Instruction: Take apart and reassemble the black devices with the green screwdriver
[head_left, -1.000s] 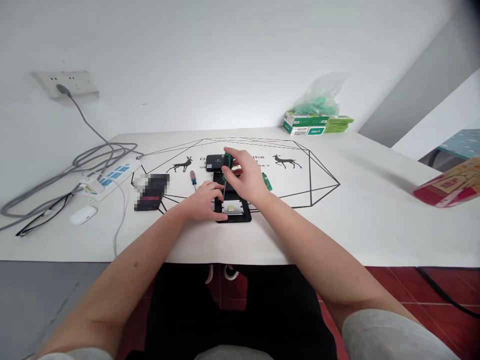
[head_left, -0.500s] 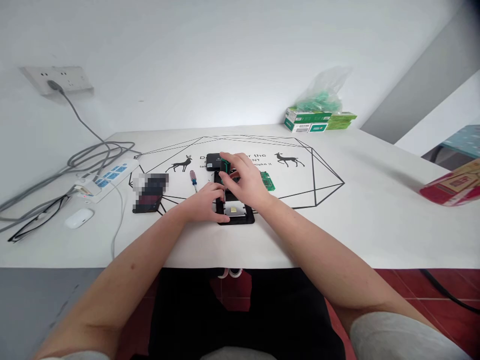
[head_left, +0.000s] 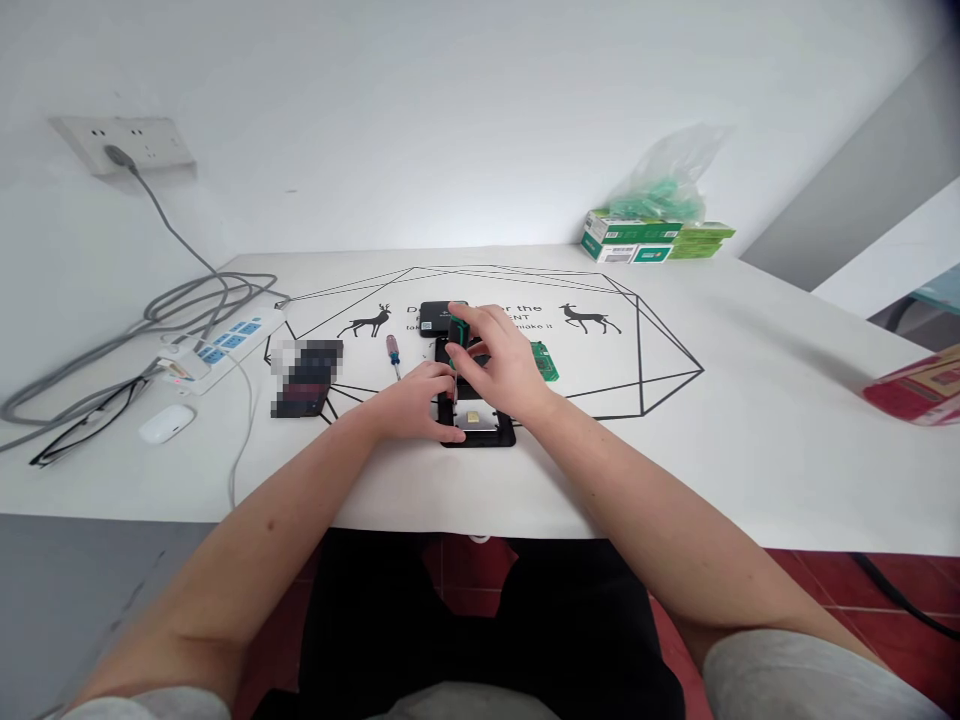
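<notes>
A black device casing (head_left: pixel 510 436) lies open near the middle of the table, with a silvery plate (head_left: pixel 486 417) showing in its near part. My left hand (head_left: pixel 420 402) is at the casing's left edge, its fingers closed on that side. My right hand (head_left: pixel 501 362) grips the green and black handle of a screwdriver (head_left: pixel 458 330), held upright with its thin shaft pointing down into the casing; the tip is too small to make out. A black box-like part (head_left: pixel 441 318) lies just behind, and a green circuit board (head_left: pixel 545 362) to the right, partly hidden by my right hand.
Left of the casing lie a second screwdriver (head_left: pixel 393 352) and a blurred phone (head_left: pixel 307 380). Farther left are a power strip (head_left: pixel 234 345), cables, glasses (head_left: pixel 90 425) and a white earphone case (head_left: pixel 166 424). Green boxes (head_left: pixel 637 236) stand at the back right, a red package (head_left: pixel 919 388) at the right edge.
The whole view has shifted slightly, so the table items appear a little to the right. Both hands keep their places at the casing, and the right hand still holds the screwdriver.
</notes>
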